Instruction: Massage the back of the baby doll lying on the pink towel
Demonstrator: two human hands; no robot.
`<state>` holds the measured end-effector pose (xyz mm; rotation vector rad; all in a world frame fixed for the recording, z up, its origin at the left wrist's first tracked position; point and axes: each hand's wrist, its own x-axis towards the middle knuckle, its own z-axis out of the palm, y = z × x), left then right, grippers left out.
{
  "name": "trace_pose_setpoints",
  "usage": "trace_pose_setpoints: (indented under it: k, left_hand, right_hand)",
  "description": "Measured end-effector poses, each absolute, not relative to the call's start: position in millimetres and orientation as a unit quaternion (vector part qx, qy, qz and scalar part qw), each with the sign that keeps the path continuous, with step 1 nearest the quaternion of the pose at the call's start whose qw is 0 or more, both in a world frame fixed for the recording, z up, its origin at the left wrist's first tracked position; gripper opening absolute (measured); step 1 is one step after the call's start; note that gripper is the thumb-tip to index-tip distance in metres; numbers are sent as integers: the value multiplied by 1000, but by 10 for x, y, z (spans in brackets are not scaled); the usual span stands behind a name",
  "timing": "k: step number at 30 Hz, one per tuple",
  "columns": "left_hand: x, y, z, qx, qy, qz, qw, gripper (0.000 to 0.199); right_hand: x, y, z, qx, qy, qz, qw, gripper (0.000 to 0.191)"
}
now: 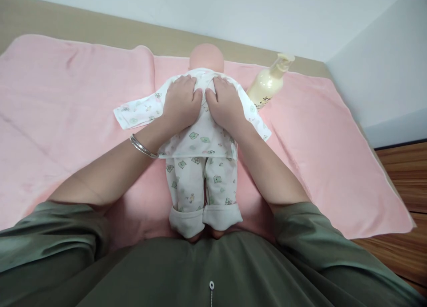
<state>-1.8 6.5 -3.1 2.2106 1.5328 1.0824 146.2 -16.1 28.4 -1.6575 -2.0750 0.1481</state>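
Both hands lie flat and open, palms down, on the upper back of a baby doll [200,164]; neither grips anything. Left hand [182,103] and right hand [225,104] sit side by side, thumbs nearly meeting along the middle of the back, fingertips pointing far toward the shoulders, a placement that suits pressing or stroking the back evenly on both sides.

Nearest the person, the doll's feet almost touch the green shirt [213,271], and a silver bangle [143,147] rings the left wrist. The doll lies face down, head far, in a printed top [200,138] and matching trousers [200,182] with turned-up cuffs. The top's sleeves spread out to left and right, so the back stays smooth under the palms.

Under it all lies a pink towel [60,115], cushioning the doll on the bed. Farther right, just beside the doll's shoulder, a cream pump bottle [268,82] lies tilted on the towel, within easy reach.
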Motion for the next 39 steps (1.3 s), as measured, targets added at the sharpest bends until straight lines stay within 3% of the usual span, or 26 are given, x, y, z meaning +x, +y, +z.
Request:
trace_pose_setpoints:
  k: [11, 23, 29, 33, 39]
  left_hand:
    - [52, -209, 166, 791, 511, 307, 138, 38]
    - [-98, 50, 207, 787, 532, 282, 135, 16]
    - [-39, -159, 346, 800, 533, 250, 115, 27]
    - [3, -246, 320, 801, 516, 278, 121, 23]
    - [-46, -71, 262, 794, 523, 273, 148, 21]
  right_hand:
    - [1471, -224, 366, -612, -764, 50, 198, 34]
    - [1327, -675, 637, -648, -752, 38, 119, 30]
    - [1521, -412, 556, -636, -748, 72, 176, 39]
    - [1616, -217, 418, -622, -750, 76, 210, 38]
    - [1491, -384, 474, -652, -734, 50, 183, 39]
